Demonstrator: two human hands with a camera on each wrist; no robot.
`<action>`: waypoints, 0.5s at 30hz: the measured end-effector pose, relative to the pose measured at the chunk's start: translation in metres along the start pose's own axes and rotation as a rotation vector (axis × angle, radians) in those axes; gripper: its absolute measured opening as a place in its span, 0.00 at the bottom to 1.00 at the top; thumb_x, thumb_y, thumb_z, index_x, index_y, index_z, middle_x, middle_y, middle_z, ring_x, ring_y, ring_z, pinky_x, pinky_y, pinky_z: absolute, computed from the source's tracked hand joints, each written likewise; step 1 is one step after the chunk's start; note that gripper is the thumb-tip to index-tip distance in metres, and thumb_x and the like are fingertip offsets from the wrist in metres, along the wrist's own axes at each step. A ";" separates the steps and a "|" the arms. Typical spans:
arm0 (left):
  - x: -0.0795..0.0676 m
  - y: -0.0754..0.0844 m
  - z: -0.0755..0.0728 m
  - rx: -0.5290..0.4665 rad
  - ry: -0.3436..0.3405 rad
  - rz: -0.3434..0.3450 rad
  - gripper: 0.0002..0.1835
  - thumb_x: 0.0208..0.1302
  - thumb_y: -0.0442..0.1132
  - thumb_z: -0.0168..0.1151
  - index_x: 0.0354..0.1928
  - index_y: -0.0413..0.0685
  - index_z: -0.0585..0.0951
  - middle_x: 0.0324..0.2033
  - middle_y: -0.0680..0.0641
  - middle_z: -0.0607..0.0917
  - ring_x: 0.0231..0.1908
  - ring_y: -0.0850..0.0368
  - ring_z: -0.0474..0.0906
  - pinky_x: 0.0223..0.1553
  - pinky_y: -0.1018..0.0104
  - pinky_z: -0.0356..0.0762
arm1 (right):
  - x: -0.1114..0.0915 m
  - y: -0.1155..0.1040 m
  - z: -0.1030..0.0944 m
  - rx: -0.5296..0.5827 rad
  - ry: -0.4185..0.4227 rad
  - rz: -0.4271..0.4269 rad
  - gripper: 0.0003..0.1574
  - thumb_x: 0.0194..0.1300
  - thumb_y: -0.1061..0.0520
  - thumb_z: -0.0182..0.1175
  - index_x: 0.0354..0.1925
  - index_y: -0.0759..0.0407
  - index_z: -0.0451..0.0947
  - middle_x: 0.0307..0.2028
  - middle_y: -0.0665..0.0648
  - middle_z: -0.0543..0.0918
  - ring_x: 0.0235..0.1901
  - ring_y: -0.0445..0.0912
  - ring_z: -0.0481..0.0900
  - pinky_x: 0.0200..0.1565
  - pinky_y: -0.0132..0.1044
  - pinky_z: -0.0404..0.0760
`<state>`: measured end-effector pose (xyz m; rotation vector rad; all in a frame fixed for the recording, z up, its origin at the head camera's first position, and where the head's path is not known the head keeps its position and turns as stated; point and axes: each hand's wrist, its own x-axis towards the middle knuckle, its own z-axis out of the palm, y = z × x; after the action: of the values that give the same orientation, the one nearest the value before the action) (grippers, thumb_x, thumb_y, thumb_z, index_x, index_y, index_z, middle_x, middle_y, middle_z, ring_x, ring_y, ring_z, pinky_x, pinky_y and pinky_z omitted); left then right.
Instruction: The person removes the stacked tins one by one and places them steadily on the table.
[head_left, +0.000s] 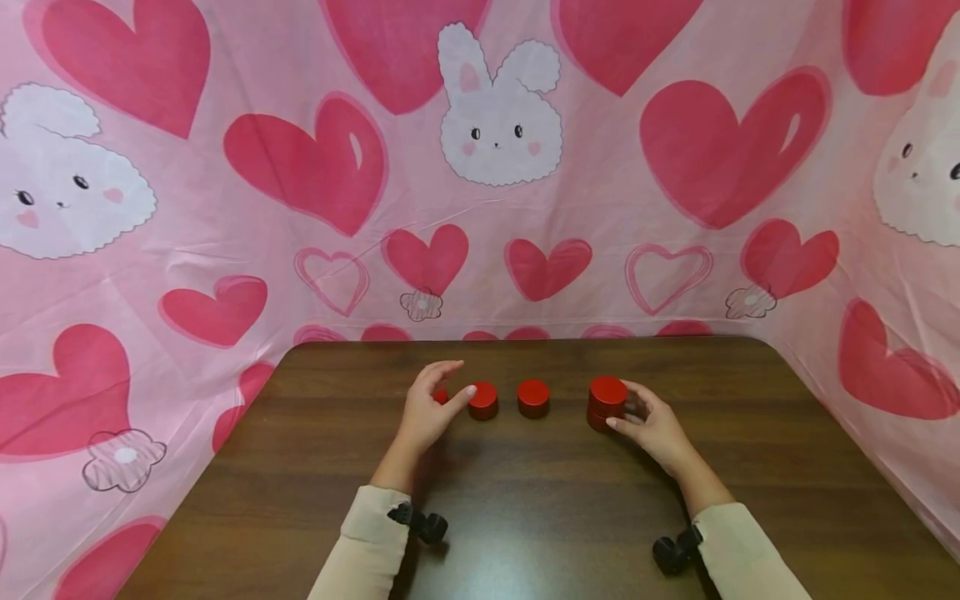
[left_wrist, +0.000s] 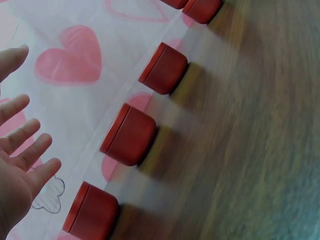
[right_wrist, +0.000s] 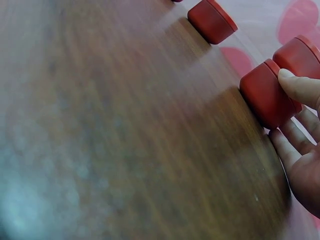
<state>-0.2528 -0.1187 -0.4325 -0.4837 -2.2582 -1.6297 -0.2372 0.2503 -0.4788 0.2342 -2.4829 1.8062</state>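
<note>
Pinching the lower stacked tin (right_wrist: pixel 262 100), seemingly, right grip (head_left: pixel 660 432); left grip (head_left: pixel 427 412) uncurled near another tin (head_left: pixel 483 404).

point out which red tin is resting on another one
The upper tin by the right hand. It sits on the lower tin, while that one and three single tins all stand on the table.

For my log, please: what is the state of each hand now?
Left hand: open, holding nothing.
Right hand: holding the lower stacked red container.
</note>
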 end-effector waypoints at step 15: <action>-0.002 0.003 0.014 0.010 -0.040 0.069 0.26 0.54 0.40 0.74 0.57 0.48 0.81 0.54 0.46 0.78 0.57 0.45 0.73 0.57 0.40 0.71 | 0.000 0.000 0.000 0.002 0.001 0.000 0.42 0.60 0.65 0.67 0.69 0.66 0.61 0.59 0.71 0.73 0.58 0.61 0.72 0.54 0.28 0.76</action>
<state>-0.2499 -0.1045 -0.4351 -0.5899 -2.2513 -1.5875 -0.2375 0.2499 -0.4793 0.2327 -2.4806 1.8089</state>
